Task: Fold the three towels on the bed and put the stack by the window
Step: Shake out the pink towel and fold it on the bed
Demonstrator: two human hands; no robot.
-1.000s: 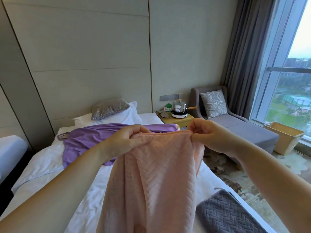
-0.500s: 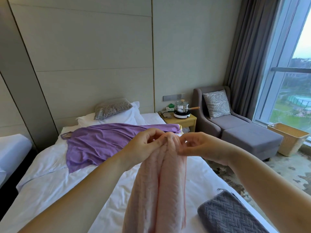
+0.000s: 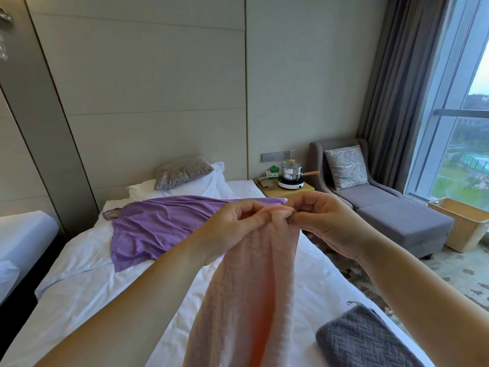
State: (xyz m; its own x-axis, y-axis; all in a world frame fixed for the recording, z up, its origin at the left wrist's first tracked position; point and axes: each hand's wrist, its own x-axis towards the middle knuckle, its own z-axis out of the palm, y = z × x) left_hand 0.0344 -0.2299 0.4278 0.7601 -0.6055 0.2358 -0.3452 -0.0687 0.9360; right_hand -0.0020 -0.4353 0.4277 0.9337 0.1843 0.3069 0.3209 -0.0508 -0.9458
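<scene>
Above the middle of the bed [image 3: 105, 300], the left hand [image 3: 232, 226] and right hand [image 3: 325, 223] meet, fingertips touching, each pinching the top edge of the pink towel [image 3: 254, 287]. The towel hangs straight down from the hands, doubled lengthwise, long axis vertical, lower end out of view. Neither hand is nearer. Judged next: lowering it flat onto the bed. The grey towel [image 3: 362, 340] lies folded at the bed's window-side edge, the purple towel [image 3: 164, 223] spread toward its head.

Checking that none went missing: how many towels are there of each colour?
Pink towel: 1
Purple towel: 1
Grey towel: 1
Total: 3
</scene>
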